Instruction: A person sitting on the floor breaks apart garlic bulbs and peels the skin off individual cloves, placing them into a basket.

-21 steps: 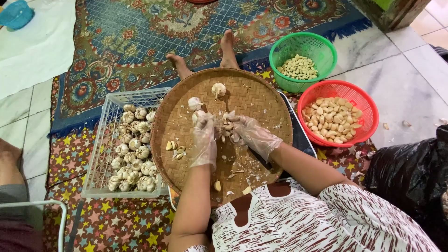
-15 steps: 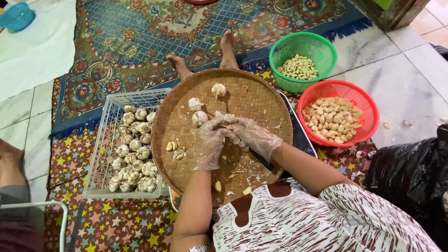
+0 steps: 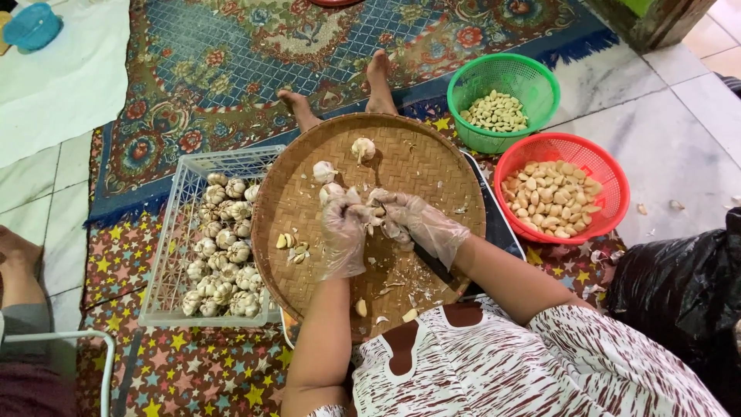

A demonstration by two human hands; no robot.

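Here, the scene ran from the 9 o'clock side to the 3 o'clock side of the view. At 9 o'clock, a white wire crate [image 3: 166,232] stood on a star-patterned mat [image 3: 193,371] and held whole garlic bulbs [image 3: 224,259]. Just beside it, toward the centre, a round woven tray [image 3: 432,166] overlapped the crate's edge. Loose cloves [image 3: 292,245] lay on the tray at its 9 o'clock side; two whole bulbs lay near its 12 o'clock rim, one at [image 3: 324,171] and one at [image 3: 363,148].

The left hand [image 3: 345,232], in a clear plastic glove, was at the tray's centre with fingers curled narrow around a garlic piece [image 3: 376,218]. The right hand [image 3: 417,224], gloved likewise, met it from the 3 o'clock side — fingers closed, touching the same piece. A dark knife blade [image 3: 432,262] ran from under the right hand toward 5 o'clock; whether the palm gripped its handle could not be told. Peel scraps and two cloves lay on the tray near 6 o'clock.

Two bare feet [image 3: 340,96] rested on the patterned carpet [image 3: 231,54] at the tray's 12 o'clock edge. At 2 o'clock, a green basket [image 3: 532,77] held small pale cloves. Just beside it at 3 o'clock — rims touching — a red basket [image 3: 610,174] held larger peeled cloves. A black plastic bag [image 3: 679,293] lay at 4 o'clock.
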